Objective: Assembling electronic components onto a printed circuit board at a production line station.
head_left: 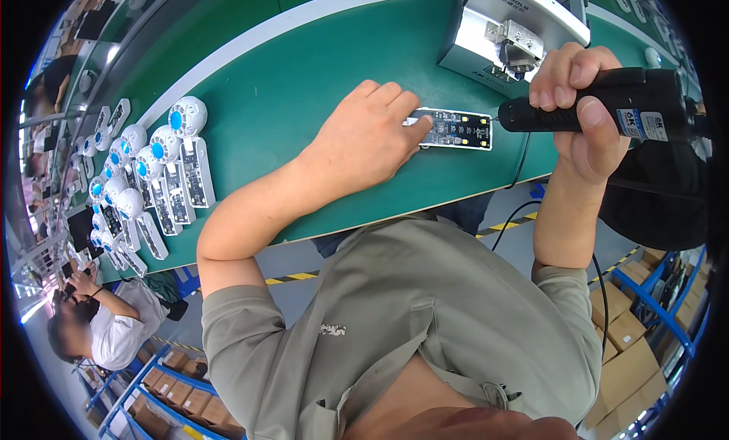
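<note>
My left hand (372, 132) is closed on the near end of a long white housing (460, 129) with a dark circuit board in it, pressing it against the green table. The rest of that part is hidden under my fingers. In my right hand (579, 110) is a black electric screwdriver (645, 102), held level with fingers wrapped around its body. Its bit points left and meets, or nearly meets, the right end of the housing; I cannot tell if they touch. Just beyond the screwdriver stands a silver automatic screw feeder (486, 41).
Several white units with round heads, blue discs and exposed boards (182, 155) lie in rows at the table's left. A black cable (522, 163) hangs over the front edge. Another person (118, 326) works at far left. Blue racks with cardboard boxes (626, 330) stand behind me.
</note>
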Motion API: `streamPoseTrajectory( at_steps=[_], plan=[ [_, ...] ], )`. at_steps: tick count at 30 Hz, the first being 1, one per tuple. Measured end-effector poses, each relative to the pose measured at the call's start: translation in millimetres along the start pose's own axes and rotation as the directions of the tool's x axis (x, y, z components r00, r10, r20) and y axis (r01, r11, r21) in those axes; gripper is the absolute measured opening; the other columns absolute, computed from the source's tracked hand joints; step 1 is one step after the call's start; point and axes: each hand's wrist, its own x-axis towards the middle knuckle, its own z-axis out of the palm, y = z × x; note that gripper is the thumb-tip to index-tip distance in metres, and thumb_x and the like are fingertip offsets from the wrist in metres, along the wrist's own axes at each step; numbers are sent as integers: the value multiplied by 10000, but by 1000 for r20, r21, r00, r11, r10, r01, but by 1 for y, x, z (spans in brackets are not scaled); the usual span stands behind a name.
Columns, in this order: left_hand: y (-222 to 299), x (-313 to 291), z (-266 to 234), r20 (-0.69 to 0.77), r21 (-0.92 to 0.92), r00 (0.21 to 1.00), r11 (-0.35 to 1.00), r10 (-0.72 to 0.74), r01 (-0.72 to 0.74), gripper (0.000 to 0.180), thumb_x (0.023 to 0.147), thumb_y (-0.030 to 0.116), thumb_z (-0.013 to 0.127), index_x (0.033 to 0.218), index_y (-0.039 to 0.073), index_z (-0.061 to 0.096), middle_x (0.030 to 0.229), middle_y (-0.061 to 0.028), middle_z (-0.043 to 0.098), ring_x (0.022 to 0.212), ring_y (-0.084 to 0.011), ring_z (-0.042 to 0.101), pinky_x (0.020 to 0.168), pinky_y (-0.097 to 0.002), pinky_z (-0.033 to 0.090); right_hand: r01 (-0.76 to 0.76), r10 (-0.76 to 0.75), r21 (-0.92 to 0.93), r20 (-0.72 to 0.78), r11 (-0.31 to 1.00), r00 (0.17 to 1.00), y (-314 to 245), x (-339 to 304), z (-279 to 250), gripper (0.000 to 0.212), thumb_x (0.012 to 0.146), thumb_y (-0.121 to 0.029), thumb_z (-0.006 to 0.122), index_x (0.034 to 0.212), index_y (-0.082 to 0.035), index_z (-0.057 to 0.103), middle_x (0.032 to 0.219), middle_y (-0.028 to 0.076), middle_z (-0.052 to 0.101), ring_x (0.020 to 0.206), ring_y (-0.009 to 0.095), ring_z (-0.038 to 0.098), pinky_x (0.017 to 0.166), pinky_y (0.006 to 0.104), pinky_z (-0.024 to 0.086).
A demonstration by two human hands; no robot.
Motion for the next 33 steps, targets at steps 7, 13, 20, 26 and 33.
streamPoseTrajectory(
  at_steps=[7,13,20,26,33],
  plan=[
    [-1,0,1,-17,-9,1000,1000,8,-8,294,776,171,707,1047,68,658,1077,-89,562,918,-235,521,833,-337,422,91,-89,-12,120,996,989,-14,4,-9,257,840,-121,546,1069,-6,557,846,108,548,725,196,549,658,272,484],
    [-1,-2,-1,-5,9,1000,1000,1,-1,291,777,176,707,1045,74,655,1075,-85,565,917,-232,524,834,-338,423,268,-239,-111,217,957,946,-46,33,-21,335,869,-187,496,1152,-11,533,917,109,508,792,204,519,700,286,477],
    [0,-1,-1,-11,3,1000,1000,7,-7,289,778,180,706,1044,77,656,1075,-83,564,913,-232,523,835,-335,422,181,-155,-106,216,978,964,-16,42,-29,304,868,-256,513,1082,-47,568,933,87,489,807,194,473,754,307,428],
    [-2,0,1,-13,10,1000,1000,4,-4,282,776,176,708,1035,75,660,1070,-81,563,904,-230,521,833,-333,421,108,-83,-86,247,990,965,-22,33,-22,339,881,-277,503,1131,-51,542,921,74,477,806,183,474,755,293,429],
    [-2,0,1,-30,5,1000,1000,-1,1,271,775,166,710,1025,73,664,1067,-77,564,900,-229,523,835,-333,422,39,-35,-14,196,999,980,-30,0,-6,373,858,-223,531,1161,-4,528,894,102,507,775,189,518,686,278,472]
  ],
)
